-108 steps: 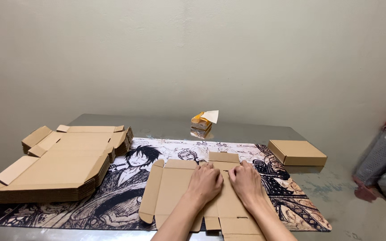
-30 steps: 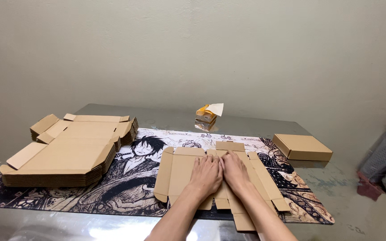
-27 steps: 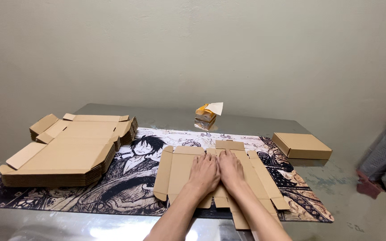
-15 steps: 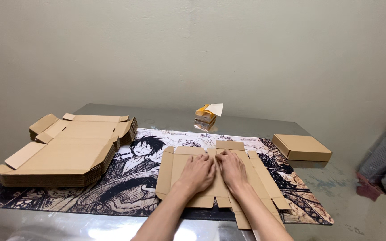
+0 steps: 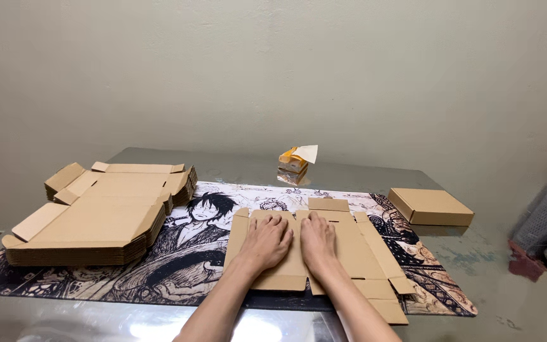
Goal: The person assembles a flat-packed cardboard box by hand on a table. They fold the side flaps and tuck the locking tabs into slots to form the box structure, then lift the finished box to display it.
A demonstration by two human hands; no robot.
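Both forearms come in from the bottom edge. Left hand [image 5: 266, 242] and right hand [image 5: 318, 239] lie palm-down, side by side, on the flat cardboard blank [image 5: 314, 253]. Fingers [image 5: 278, 223] stretched out flat, slightly spread, pointing away from the body; nothing gripped, just pressing on the card. Thumbs nearly touch at the middle crease.

The blank is directly under both hands, on the printed mat [image 5: 185, 253] covering the surface [image 5: 514, 291]. Its long axis runs left-right; side flaps stick out past each hand, more to the right, with a small tab at the far edge just beyond the fingertips. Left flap nearer the left hand, right flaps nearer the right hand.

Farther left, well apart: stack of flat blanks [image 5: 96, 221]. Far right: folded closed box [image 5: 430, 206]. Far centre: small tissue pack [image 5: 294, 166].
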